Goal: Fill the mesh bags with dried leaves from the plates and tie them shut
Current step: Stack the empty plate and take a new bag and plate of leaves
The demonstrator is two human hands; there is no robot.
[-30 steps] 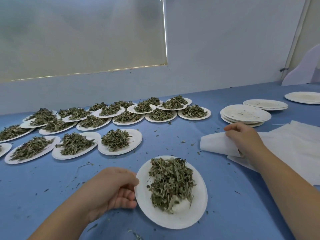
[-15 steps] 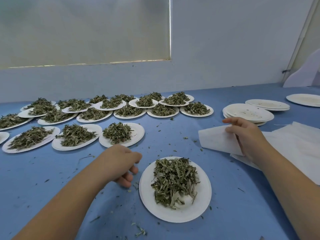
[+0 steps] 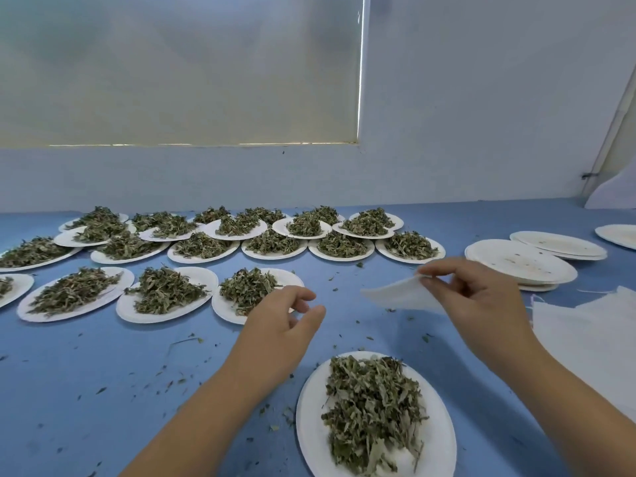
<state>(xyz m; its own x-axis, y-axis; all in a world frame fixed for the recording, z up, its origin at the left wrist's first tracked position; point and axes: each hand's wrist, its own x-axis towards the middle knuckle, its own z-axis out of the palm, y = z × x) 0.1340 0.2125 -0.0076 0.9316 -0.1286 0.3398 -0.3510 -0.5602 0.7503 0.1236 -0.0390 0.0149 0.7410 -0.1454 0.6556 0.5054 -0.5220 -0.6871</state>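
right hand (image 3: pixel 478 304) centre-right pinching white mesh bag (image 3: pixel 399 294) by its top edge, lifted off the blue table (image 3: pixel 103 373), left hand (image 3: pixel 278 325) mid-frame, fingers loosely curled, empty, full plate of dried leaves (image 3: pixel 373 411) lower centre, spare bags (image 3: pixel 592 332) right edge

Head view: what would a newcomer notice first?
The spread of plates heaped with dried leaves across the far left of the blue table, plus one full plate nearest the camera. Mid-frame, the right hand pinches a white mesh bag by its edge while the left hand hovers empty beside it.

white mesh bag (image 3: pixel 395 295) lifted, leaf-heaped plate (image 3: pixel 433 442) near
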